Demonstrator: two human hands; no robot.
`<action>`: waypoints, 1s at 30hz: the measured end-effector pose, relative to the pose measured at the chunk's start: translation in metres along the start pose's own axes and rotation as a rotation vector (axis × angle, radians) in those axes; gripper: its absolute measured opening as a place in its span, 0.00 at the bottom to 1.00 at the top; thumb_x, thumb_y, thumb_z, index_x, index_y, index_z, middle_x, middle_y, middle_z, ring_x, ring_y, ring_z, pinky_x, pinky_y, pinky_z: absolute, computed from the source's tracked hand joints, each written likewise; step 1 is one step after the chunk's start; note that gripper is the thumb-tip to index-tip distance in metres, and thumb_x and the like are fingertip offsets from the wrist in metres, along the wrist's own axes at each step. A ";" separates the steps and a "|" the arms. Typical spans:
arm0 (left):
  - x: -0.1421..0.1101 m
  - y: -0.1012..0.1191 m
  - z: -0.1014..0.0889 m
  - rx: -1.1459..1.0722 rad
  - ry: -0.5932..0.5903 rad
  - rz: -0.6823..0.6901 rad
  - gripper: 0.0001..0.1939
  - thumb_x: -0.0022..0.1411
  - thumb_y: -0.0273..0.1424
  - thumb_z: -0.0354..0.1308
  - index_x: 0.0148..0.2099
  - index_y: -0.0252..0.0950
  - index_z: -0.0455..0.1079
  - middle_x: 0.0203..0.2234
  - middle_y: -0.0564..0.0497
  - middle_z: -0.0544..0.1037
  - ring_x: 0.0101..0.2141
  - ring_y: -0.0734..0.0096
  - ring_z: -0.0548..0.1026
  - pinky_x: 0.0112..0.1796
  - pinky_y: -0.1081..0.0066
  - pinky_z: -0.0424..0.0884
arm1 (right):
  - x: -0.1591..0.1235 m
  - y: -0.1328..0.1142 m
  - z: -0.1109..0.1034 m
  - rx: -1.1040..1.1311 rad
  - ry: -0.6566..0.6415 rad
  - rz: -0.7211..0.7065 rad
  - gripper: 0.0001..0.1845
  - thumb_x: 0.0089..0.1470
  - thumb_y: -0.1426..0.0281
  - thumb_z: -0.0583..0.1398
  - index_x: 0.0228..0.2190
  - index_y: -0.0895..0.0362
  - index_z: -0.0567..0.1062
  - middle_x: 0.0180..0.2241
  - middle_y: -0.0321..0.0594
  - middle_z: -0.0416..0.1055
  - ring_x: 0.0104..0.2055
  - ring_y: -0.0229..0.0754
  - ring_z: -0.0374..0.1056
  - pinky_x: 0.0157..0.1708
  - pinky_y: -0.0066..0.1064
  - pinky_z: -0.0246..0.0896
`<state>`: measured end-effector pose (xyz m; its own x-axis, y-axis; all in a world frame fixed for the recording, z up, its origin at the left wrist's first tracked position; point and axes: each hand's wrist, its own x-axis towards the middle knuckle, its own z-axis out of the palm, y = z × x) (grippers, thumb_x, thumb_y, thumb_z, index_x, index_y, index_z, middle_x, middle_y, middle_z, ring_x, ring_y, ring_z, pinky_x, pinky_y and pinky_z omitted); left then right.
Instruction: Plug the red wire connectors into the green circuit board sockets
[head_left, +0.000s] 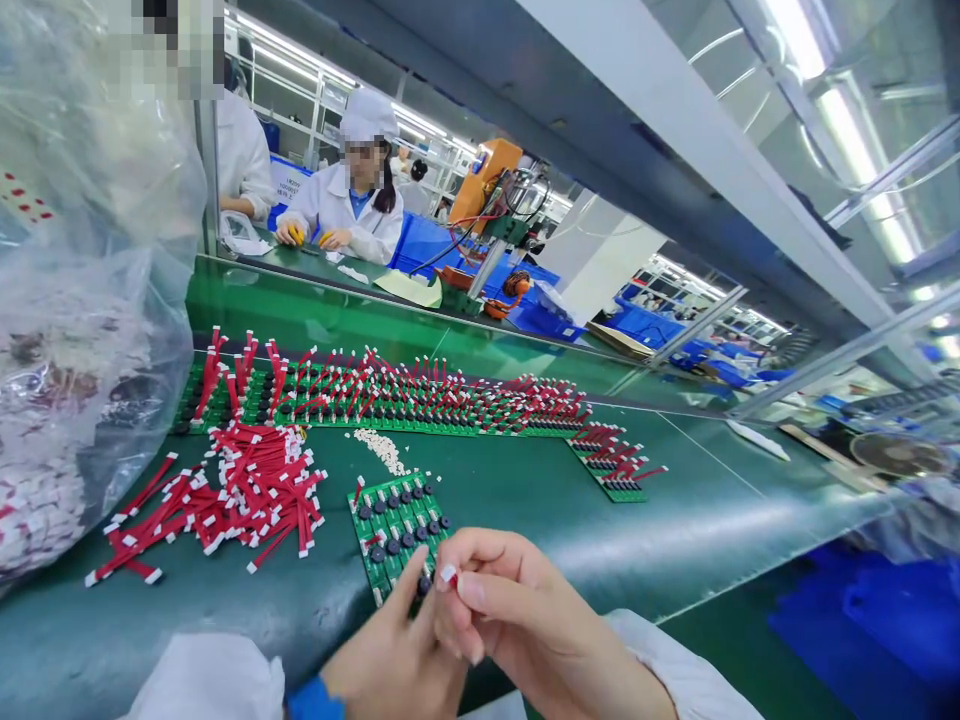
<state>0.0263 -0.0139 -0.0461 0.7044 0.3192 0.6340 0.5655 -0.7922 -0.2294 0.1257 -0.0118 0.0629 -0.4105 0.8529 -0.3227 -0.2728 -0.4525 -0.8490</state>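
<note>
Right grip (517, 620) pinches white-tipped red wire (448, 573); left grip (390, 640) hold unclear, beside circuit board (397, 530).

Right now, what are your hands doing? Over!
Right hand pinching white-tipped red wire. Left hand beside it, above green circuit board. Loose red wires off left.

Green conveyor bench (675, 500). Along far side, long row of green circuit boards (390, 415) bristling with red leads. Nearer, at left, loose heap of white-tipped red wires (232, 500); narrow spill of white pellets (379, 450); small green board (397, 525) with black components; second board (607, 470) at right.
</note>
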 end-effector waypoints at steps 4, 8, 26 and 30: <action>-0.002 0.008 -0.014 0.114 0.234 -0.114 0.18 0.56 0.20 0.40 0.34 0.32 0.71 0.29 0.50 0.75 0.34 0.62 0.69 0.36 0.59 0.58 | 0.001 -0.002 -0.005 -0.040 0.049 0.033 0.09 0.43 0.69 0.62 0.21 0.63 0.72 0.15 0.31 0.56 0.19 0.28 0.50 0.21 0.23 0.43; -0.007 0.014 -0.011 0.203 0.158 -0.118 0.16 0.52 0.20 0.42 0.34 0.29 0.71 0.30 0.47 0.75 0.32 0.61 0.70 0.35 0.57 0.57 | 0.001 -0.004 -0.009 -0.092 0.050 0.048 0.17 0.49 0.63 0.57 0.18 0.63 0.71 0.17 0.32 0.52 0.20 0.30 0.47 0.22 0.25 0.42; -0.005 0.006 -0.023 -0.035 -0.066 -0.018 0.21 0.61 0.24 0.35 0.40 0.31 0.71 0.39 0.47 0.75 0.41 0.63 0.69 0.39 0.61 0.57 | 0.018 -0.008 -0.042 -0.973 0.032 -0.034 0.14 0.52 0.67 0.52 0.19 0.60 0.66 0.21 0.33 0.58 0.25 0.34 0.51 0.26 0.27 0.46; -0.008 0.010 -0.025 -0.058 -0.124 -0.026 0.19 0.59 0.29 0.40 0.41 0.29 0.71 0.39 0.43 0.75 0.40 0.58 0.70 0.39 0.60 0.55 | 0.023 -0.002 -0.039 -1.251 -0.018 -0.080 0.11 0.52 0.72 0.51 0.21 0.59 0.65 0.22 0.34 0.60 0.24 0.34 0.54 0.25 0.26 0.49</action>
<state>0.0156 -0.0368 -0.0351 0.7395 0.3990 0.5422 0.5612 -0.8102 -0.1691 0.1504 0.0194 0.0411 -0.4453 0.8583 -0.2551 0.7107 0.1655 -0.6838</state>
